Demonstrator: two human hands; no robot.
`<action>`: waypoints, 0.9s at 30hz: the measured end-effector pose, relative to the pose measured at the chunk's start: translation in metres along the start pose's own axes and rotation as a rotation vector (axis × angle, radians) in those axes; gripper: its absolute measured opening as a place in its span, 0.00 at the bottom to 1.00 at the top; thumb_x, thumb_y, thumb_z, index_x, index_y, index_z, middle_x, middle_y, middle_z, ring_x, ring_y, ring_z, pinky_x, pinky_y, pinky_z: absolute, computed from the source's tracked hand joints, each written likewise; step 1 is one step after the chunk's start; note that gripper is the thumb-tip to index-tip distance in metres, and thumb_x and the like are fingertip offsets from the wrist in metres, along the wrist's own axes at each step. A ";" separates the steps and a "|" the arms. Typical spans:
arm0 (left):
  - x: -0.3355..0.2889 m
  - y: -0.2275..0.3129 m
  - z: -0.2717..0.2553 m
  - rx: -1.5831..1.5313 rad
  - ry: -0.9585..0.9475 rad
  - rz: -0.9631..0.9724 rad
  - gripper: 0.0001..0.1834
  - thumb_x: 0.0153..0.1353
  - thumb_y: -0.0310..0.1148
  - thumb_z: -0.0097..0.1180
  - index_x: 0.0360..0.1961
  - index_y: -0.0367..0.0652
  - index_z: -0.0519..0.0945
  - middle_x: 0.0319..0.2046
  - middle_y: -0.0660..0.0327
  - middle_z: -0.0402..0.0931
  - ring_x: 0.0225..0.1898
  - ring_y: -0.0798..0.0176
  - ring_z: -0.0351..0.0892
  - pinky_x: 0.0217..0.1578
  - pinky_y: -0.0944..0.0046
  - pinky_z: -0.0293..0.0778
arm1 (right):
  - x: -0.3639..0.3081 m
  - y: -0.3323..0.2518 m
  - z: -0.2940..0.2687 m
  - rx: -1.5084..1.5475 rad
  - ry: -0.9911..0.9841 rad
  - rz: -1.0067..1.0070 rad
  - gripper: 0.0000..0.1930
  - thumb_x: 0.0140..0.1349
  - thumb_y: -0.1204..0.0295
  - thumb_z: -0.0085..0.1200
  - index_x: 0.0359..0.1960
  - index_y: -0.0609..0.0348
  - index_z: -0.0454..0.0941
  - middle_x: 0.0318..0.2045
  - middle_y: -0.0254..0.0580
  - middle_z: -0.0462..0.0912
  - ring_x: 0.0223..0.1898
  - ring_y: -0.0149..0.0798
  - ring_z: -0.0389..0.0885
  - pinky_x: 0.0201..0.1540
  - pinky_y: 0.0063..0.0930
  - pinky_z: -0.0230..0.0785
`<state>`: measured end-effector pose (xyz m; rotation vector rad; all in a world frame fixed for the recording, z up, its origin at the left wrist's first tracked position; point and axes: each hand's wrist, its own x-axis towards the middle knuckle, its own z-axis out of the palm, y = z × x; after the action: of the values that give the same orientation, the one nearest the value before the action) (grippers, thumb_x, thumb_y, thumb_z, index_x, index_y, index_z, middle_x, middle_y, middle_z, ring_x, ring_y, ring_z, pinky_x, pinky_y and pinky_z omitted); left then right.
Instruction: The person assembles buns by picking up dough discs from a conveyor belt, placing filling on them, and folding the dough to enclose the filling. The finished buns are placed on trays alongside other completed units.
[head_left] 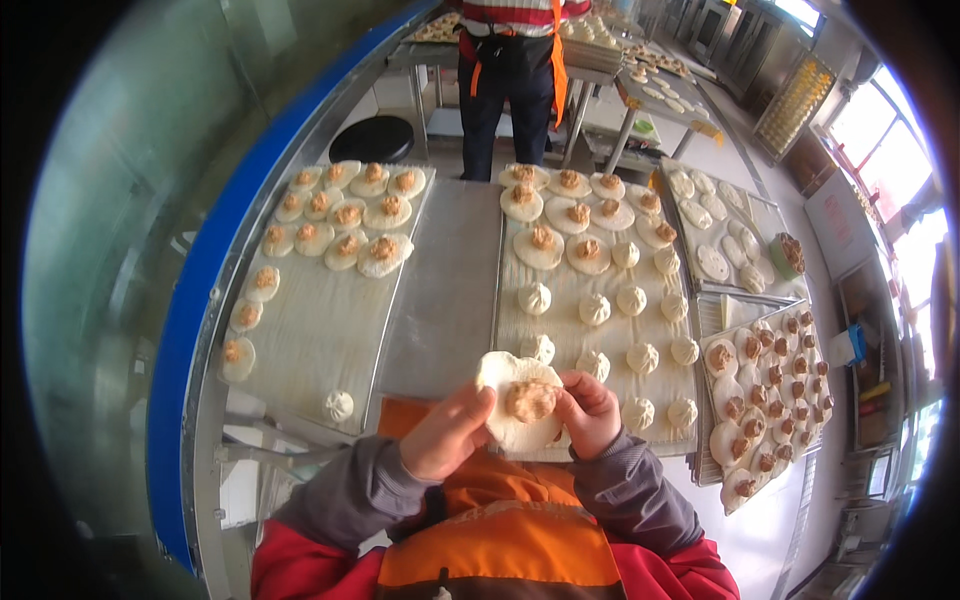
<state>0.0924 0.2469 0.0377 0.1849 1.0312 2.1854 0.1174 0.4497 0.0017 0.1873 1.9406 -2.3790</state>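
Note:
Between my hands, above the near edge of the table, is a round dough wrapper [497, 377] with a lump of minced filling [531, 401] at its middle. My left hand [448, 428] grips the wrapper's left side, fingers partly hidden under it. My right hand [588, 408] pinches its right rim beside the filling. Just beyond my hands, the right tray [520, 320] carries rows of pleated buns [594, 309] nearer me and flat wrappers topped with filling [588, 253] farther off. On the left tray [310, 340] lie more topped wrappers [384, 254] and one pleated bun [338, 405].
A bare metal strip [440, 270] runs between the trays. At the right are a tray of topped wrappers [750, 430], flat dough rounds [712, 262] and a tub of filling [788, 255]. A black stool [372, 139] and another person [511, 80] are beyond the table; a blue-edged partition [200, 260] borders the left.

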 end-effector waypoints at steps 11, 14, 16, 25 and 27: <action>-0.015 -0.085 -0.026 0.442 0.457 0.155 0.15 0.63 0.30 0.62 0.49 0.37 0.76 0.41 0.65 0.78 0.42 0.74 0.75 0.43 0.71 0.73 | -0.009 0.034 -0.005 -0.655 -0.212 -0.280 0.07 0.56 0.79 0.60 0.37 0.63 0.81 0.28 0.40 0.80 0.27 0.32 0.80 0.29 0.26 0.72; -0.016 -0.087 -0.023 0.454 0.509 0.152 0.16 0.63 0.29 0.62 0.50 0.37 0.75 0.41 0.65 0.78 0.42 0.73 0.75 0.44 0.70 0.73 | -0.010 0.035 -0.004 -0.740 -0.251 -0.417 0.08 0.56 0.79 0.59 0.38 0.63 0.80 0.28 0.42 0.79 0.27 0.36 0.80 0.30 0.28 0.72; -0.017 -0.087 -0.023 0.552 0.476 0.274 0.18 0.63 0.28 0.62 0.52 0.37 0.74 0.41 0.62 0.78 0.43 0.71 0.76 0.46 0.69 0.73 | -0.009 0.035 -0.006 -0.636 -0.244 -0.266 0.08 0.56 0.79 0.59 0.39 0.62 0.79 0.28 0.43 0.78 0.27 0.40 0.80 0.30 0.29 0.72; -0.023 -0.091 -0.038 0.509 0.394 0.024 0.19 0.65 0.28 0.57 0.56 0.38 0.72 0.42 0.57 0.79 0.45 0.65 0.78 0.49 0.66 0.72 | -0.005 0.039 -0.005 -0.730 -0.328 -0.512 0.10 0.56 0.78 0.59 0.41 0.62 0.77 0.30 0.43 0.78 0.29 0.38 0.78 0.31 0.28 0.72; -0.023 -0.093 -0.037 0.677 0.346 0.093 0.18 0.65 0.28 0.56 0.55 0.37 0.72 0.43 0.56 0.79 0.46 0.64 0.78 0.49 0.66 0.73 | -0.007 0.039 -0.004 -0.554 -0.331 -0.329 0.11 0.53 0.80 0.58 0.40 0.61 0.78 0.30 0.43 0.77 0.29 0.41 0.78 0.32 0.30 0.72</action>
<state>0.1447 0.2495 -0.0509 0.1620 1.9727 1.9028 0.1291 0.4455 -0.0363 -0.5519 2.4859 -1.7535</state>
